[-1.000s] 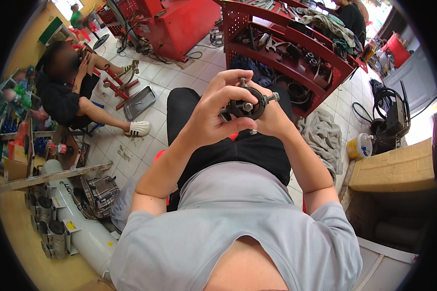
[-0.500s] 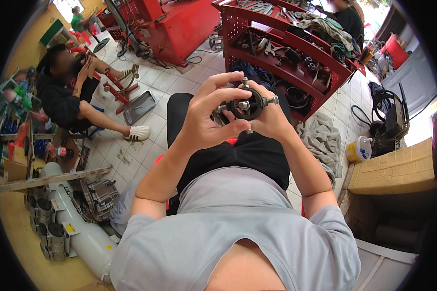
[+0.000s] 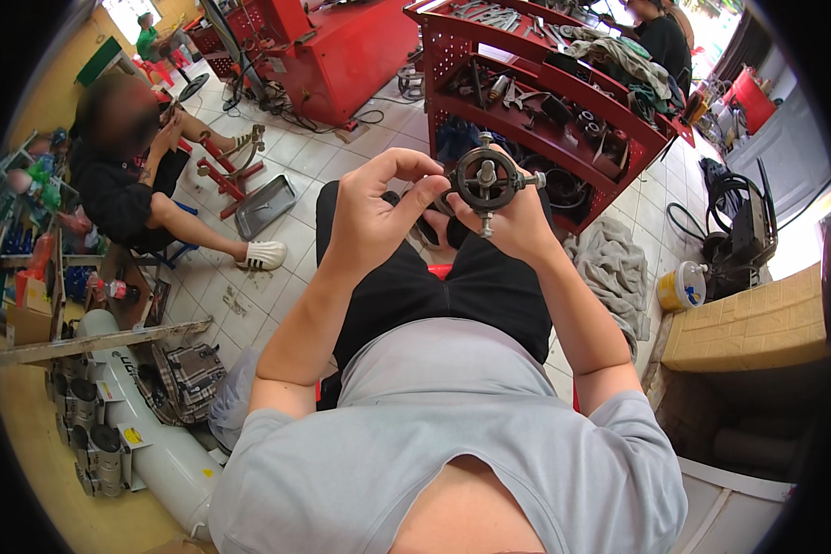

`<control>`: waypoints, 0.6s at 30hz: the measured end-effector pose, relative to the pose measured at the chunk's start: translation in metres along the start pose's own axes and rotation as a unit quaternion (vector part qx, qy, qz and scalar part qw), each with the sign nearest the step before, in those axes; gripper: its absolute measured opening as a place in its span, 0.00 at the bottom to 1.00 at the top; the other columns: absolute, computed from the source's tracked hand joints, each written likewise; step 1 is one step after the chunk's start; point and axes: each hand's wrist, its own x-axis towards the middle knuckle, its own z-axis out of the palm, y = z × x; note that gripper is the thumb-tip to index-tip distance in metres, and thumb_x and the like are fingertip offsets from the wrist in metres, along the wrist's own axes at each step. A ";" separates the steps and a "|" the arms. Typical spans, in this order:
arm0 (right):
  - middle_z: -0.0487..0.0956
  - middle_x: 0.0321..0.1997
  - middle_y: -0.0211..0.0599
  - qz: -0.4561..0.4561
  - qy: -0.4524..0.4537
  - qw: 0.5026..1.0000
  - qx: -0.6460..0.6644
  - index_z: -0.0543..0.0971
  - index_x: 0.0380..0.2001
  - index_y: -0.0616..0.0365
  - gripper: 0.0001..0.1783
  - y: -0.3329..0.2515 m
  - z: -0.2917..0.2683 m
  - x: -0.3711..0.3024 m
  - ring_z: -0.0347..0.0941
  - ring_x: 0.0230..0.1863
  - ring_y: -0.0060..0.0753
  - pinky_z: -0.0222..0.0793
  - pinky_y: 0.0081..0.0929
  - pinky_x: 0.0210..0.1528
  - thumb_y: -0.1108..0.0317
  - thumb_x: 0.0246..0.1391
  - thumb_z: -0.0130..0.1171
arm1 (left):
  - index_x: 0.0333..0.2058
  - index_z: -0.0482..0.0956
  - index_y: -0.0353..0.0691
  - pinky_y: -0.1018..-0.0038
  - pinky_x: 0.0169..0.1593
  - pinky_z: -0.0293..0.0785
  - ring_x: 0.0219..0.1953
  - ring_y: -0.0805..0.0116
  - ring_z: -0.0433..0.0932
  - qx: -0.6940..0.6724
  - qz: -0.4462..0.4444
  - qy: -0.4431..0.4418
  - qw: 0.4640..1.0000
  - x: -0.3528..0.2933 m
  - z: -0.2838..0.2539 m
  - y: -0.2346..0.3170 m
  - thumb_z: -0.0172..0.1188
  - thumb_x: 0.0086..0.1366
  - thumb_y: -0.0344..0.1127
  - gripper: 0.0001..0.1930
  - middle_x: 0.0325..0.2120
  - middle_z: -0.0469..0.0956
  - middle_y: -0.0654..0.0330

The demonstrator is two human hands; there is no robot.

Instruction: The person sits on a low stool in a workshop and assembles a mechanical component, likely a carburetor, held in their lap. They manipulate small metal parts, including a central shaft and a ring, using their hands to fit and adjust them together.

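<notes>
A dark metal ring with bolts sticking out around it and one bolt head at its centre is held over my lap. My right hand is closed round it from behind and below, its thumb along the lower left of the ring. Beside the ring's left edge, the thumb and forefinger of my left hand are pinched together. Whatever lies between these fingertips is hidden. Bolts show at the top, right and bottom of the ring; the left side is covered by my fingers.
A red tool cart with wrenches and parts stands ahead. Seated at the left is a person, by a metal tray on the floor. Grey cloth and a yellow-white bucket lie to the right. A white cylinder is at the lower left.
The ring has shifted a little to the right and turned to face up more fully. My left hand has drawn back left from across its front and now pinches at its side.
</notes>
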 end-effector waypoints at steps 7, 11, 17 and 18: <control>0.78 0.29 0.31 0.015 -0.005 0.999 0.034 0.72 0.38 0.60 0.19 -0.003 0.000 -0.001 0.73 0.31 0.19 0.70 0.22 0.35 0.82 0.39 0.61 | 0.36 0.78 0.32 0.81 0.42 0.71 0.36 0.77 0.76 -0.008 0.043 0.019 0.999 -0.002 0.001 -0.004 0.67 0.57 0.24 0.09 0.32 0.79 0.60; 0.78 0.29 0.30 0.017 -0.013 0.999 0.029 0.72 0.39 0.59 0.19 -0.002 0.000 -0.001 0.73 0.32 0.19 0.70 0.21 0.36 0.81 0.41 0.62 | 0.35 0.77 0.33 0.79 0.42 0.73 0.36 0.76 0.77 -0.025 0.042 0.026 0.998 -0.004 0.003 -0.007 0.67 0.56 0.22 0.09 0.31 0.79 0.60; 0.78 0.32 0.30 0.015 -0.018 0.995 0.101 0.72 0.39 0.59 0.19 -0.003 0.002 0.000 0.72 0.34 0.18 0.70 0.21 0.38 0.80 0.42 0.66 | 0.34 0.76 0.33 0.77 0.41 0.74 0.34 0.70 0.78 0.015 0.137 0.022 0.990 -0.003 0.001 -0.020 0.67 0.55 0.19 0.10 0.30 0.79 0.58; 0.78 0.32 0.30 0.001 -0.016 0.994 0.111 0.72 0.39 0.59 0.19 0.000 0.002 -0.001 0.72 0.34 0.18 0.71 0.21 0.39 0.80 0.42 0.66 | 0.34 0.76 0.33 0.76 0.41 0.74 0.34 0.69 0.78 0.019 0.164 0.020 0.986 -0.001 0.003 -0.022 0.67 0.54 0.19 0.10 0.30 0.79 0.57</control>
